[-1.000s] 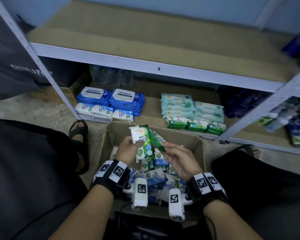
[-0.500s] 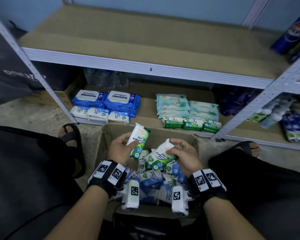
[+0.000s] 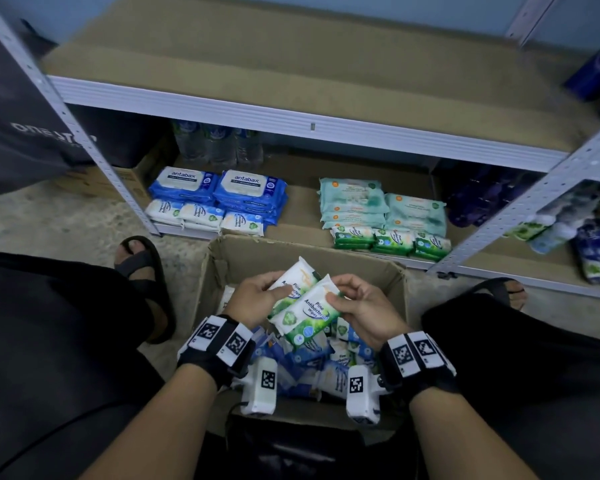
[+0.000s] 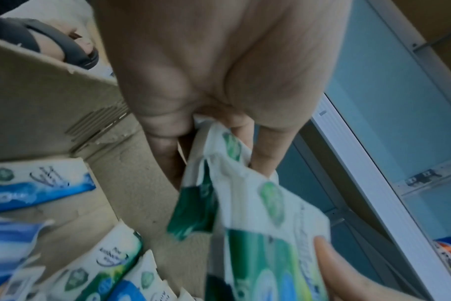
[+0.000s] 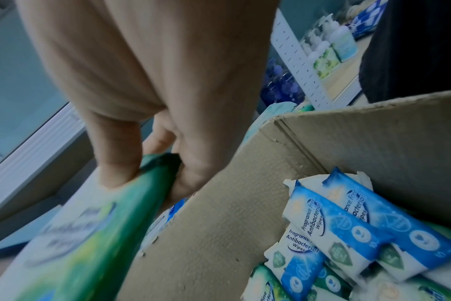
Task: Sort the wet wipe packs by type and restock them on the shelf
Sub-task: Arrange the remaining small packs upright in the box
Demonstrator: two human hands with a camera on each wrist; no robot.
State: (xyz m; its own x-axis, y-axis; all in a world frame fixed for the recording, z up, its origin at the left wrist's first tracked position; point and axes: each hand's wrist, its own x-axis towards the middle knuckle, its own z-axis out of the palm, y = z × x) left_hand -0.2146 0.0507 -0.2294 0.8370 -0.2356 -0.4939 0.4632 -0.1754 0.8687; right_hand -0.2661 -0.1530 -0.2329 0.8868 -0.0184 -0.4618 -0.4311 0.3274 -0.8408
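Observation:
Over the open cardboard box (image 3: 305,252) my left hand (image 3: 279,283) grips a green-and-white pine wipe pack (image 3: 297,273) by its edge. My right hand (image 3: 335,289) pinches a second pine pack (image 3: 307,311) that lies across the front of the first. In the left wrist view both packs (image 4: 258,203) overlap below the left hand's fingers (image 4: 260,158). The right wrist view has the thumb pressed on the green pack (image 5: 77,234). Loose blue fragrance-free packs (image 5: 348,224) and green packs fill the box.
The lower shelf (image 3: 302,233) holds blue antabax packs (image 3: 248,185) with small blue-white packs (image 3: 201,214) in front at the left. Teal packs (image 3: 352,199) with a row of green pine packs (image 3: 390,239) sit to the right. My sandalled feet flank the box.
My right hand has lifted a pine pack out of the box and brought it up against the pack in my left hand. The left hand has stayed almost still.

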